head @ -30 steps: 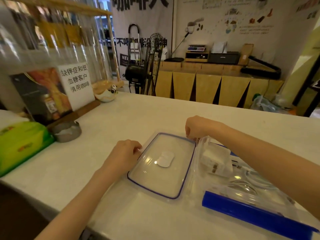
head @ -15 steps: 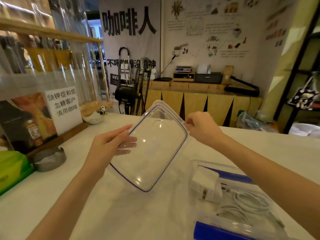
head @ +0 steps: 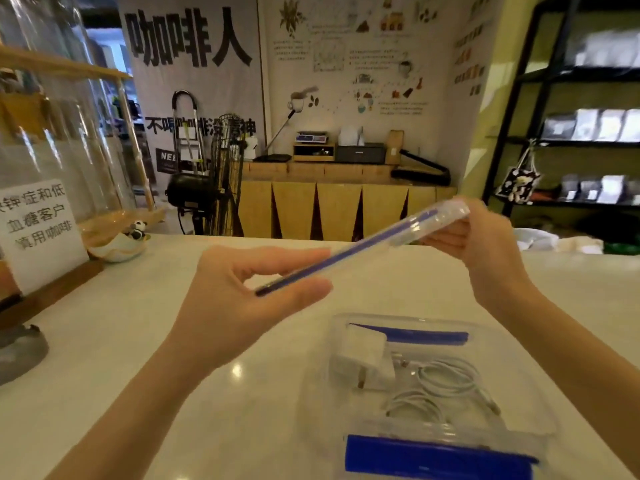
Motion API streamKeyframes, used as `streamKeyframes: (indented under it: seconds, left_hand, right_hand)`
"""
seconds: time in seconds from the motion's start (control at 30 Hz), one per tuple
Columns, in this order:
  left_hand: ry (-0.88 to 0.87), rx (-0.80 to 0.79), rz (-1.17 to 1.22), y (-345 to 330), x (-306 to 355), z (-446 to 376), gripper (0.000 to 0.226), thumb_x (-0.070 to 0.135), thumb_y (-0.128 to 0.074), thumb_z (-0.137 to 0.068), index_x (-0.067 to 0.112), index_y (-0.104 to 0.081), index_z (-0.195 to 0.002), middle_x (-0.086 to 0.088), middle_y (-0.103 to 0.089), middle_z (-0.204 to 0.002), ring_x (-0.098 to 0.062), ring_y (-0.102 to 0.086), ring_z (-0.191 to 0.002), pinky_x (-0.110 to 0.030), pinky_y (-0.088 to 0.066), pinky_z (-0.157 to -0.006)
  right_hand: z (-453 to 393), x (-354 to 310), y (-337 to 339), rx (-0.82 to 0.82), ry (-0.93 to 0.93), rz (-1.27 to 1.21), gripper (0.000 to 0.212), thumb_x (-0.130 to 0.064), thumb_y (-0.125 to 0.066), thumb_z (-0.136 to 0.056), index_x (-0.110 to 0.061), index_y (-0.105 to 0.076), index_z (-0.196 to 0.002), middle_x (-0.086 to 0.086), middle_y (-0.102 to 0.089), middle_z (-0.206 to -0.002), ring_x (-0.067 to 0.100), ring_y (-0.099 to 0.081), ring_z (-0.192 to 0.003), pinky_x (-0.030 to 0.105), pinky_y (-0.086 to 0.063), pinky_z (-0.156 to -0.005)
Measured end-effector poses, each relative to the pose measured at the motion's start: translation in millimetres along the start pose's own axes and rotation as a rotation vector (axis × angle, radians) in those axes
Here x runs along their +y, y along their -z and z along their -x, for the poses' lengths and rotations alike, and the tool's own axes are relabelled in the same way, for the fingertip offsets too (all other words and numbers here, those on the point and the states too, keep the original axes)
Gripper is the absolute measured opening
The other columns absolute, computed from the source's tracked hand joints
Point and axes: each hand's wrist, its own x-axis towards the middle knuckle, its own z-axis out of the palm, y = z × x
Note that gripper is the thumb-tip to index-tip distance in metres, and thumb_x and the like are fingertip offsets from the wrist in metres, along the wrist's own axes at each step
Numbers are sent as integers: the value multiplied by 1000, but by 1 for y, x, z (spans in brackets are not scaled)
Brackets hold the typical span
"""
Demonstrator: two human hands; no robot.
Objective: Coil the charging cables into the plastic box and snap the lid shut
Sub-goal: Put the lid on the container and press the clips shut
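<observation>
I hold the clear lid (head: 367,245) with a blue seal edge-on in the air above the white counter (head: 138,358). My left hand (head: 242,299) pinches its near lower end, and my right hand (head: 481,244) grips its far upper end. Below, the clear plastic box (head: 519,355) with blue clips sits open on the counter. Inside lie a white charger plug (head: 363,358) and coiled white cables (head: 443,386).
A sign stand (head: 38,233) and a glass display case (head: 52,126) line the counter's left edge. A panda figure in a small white dish (head: 121,245) sits by them. A grey ashtray (head: 17,351) rests at the far left. Beyond the counter stands a fan (head: 221,174).
The lid has been lifted off the counter, raised and turned until it shows edge-on, moving right over the box. The view has tilted upward.
</observation>
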Motion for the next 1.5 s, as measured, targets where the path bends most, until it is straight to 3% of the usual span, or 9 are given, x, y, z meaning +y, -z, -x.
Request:
streamKeyframes:
  seconds: [0.1,0.17,0.27,0.4,0.6,0.9,1.13,1.33,1.5]
  left_hand:
    - [-230,-140,-249,-22,0,3,38,40,-61,-72,27,-62,-108,24,-64,-101,6,-60,-97,-9,-49,-78]
    - [-324,-194,-297,-37,-3,7,38,40,-60,-76,22,-61,-109,17,-65,-103,4,-59,-99,-14,-50,-83]
    - [-345,-283,-282,-51,-13,13,36,41,-59,-77,21,-65,-107,13,-68,-103,2,-59,-100,-16,-49,-85]
    - [-367,-392,-271,-67,-26,27,33,40,-57,-79,22,-68,-104,12,-70,-103,2,-57,-103,-10,-44,-88]
    - [-361,-398,-203,-79,-38,41,32,40,-62,-77,26,-67,-104,14,-69,-105,4,-58,-104,-18,-48,-85]
    - [-358,-417,-207,-89,-40,49,32,43,-58,-79,26,-67,-104,17,-66,-108,6,-55,-106,-16,-46,-88]
    - [-396,-414,-356,-91,-45,56,40,43,-55,-82,22,-60,-116,14,-58,-121,-1,-54,-113,-21,-44,-94]
    - [-394,-383,-351,-92,-43,57,39,43,-54,-82,19,-63,-111,12,-58,-118,-1,-53,-111,-17,-43,-94]
    - [-406,-368,-380,-92,-43,56,39,43,-54,-81,18,-65,-110,8,-61,-118,-4,-55,-110,-24,-46,-90]
  right_hand:
    - [16,2,26,-6,-76,-4,34,-33,-42,-92,-16,-66,-74,3,-69,-75,16,-63,-76,26,-49,-71]
    - [28,8,43,-39,-55,70,28,-28,-46,-90,-17,-67,-75,-4,-70,-70,4,-64,-69,15,-51,-65]
    - [45,19,62,-106,6,240,18,-21,-49,-89,-14,-65,-93,-5,-66,-88,-1,-62,-74,8,-49,-63]
    - [60,37,75,-37,-58,260,16,-12,-58,-83,-17,-66,-95,-5,-67,-93,-5,-65,-72,9,-51,-53]
    - [84,55,93,15,-94,253,23,-11,-63,-79,-19,-66,-101,-8,-73,-93,7,-68,-83,17,-57,-62]
    - [94,64,101,32,-82,238,21,-8,-61,-82,-21,-65,-98,-3,-68,-101,0,-67,-78,13,-54,-61]
    - [94,60,103,-47,-93,292,19,-13,-59,-84,-27,-62,-97,-13,-66,-98,-8,-64,-80,10,-53,-61]
    - [93,56,97,-35,-114,336,18,-16,-53,-88,-29,-57,-101,-17,-61,-96,2,-60,-86,12,-52,-61]
    - [94,53,92,-19,-125,413,22,-19,-49,-91,-26,-56,-110,-15,-58,-99,4,-58,-86,19,-50,-69]
